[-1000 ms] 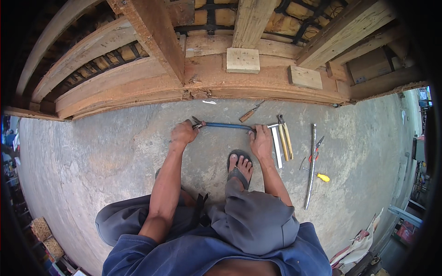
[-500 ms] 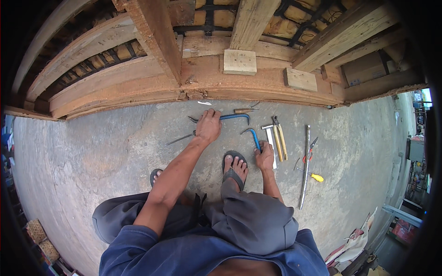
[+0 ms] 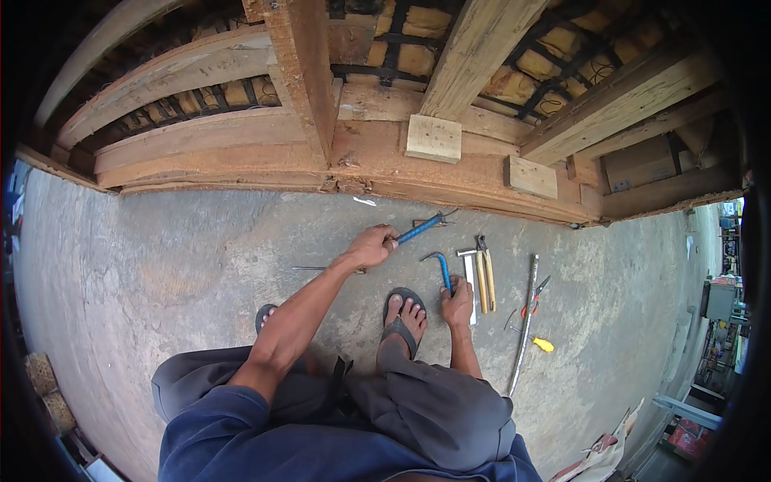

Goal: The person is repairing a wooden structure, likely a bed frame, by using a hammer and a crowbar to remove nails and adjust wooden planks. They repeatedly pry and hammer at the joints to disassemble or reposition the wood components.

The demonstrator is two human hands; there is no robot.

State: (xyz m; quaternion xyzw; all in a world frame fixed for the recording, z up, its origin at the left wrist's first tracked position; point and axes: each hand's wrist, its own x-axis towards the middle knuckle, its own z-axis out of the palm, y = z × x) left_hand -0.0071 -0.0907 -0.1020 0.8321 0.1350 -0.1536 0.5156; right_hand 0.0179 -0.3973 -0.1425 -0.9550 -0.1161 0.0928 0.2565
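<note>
My left hand [image 3: 372,247] is closed around a blue pry bar [image 3: 419,228], whose far end points up and right. Part of a wooden-handled pointed tool [image 3: 418,222] shows behind that bar. Closed fingers of my right hand [image 3: 458,302] grip a shorter blue pry bar [image 3: 445,271] with a hooked top. Right beside this hand lie a hammer [image 3: 471,291] with a pale, flat handle and a pair of pincers [image 3: 485,277] with tan handles. A thin dark rod-like tool [image 3: 312,267] rests on the floor, partly hidden by my left forearm.
A large wooden frame [image 3: 377,175] with dark straps spans the far side. On the concrete floor [image 3: 193,273] at right lie a long metal bar [image 3: 525,325], a red-handled cutting tool [image 3: 540,294] and a yellow-handled tool [image 3: 543,344]. My sandalled foot [image 3: 405,318] stands between my hands.
The left hand's pry bar has swung round; its end now points up and right instead of lying sideways. The right hand keeps hold of its bar. The whole view has shifted slightly.
</note>
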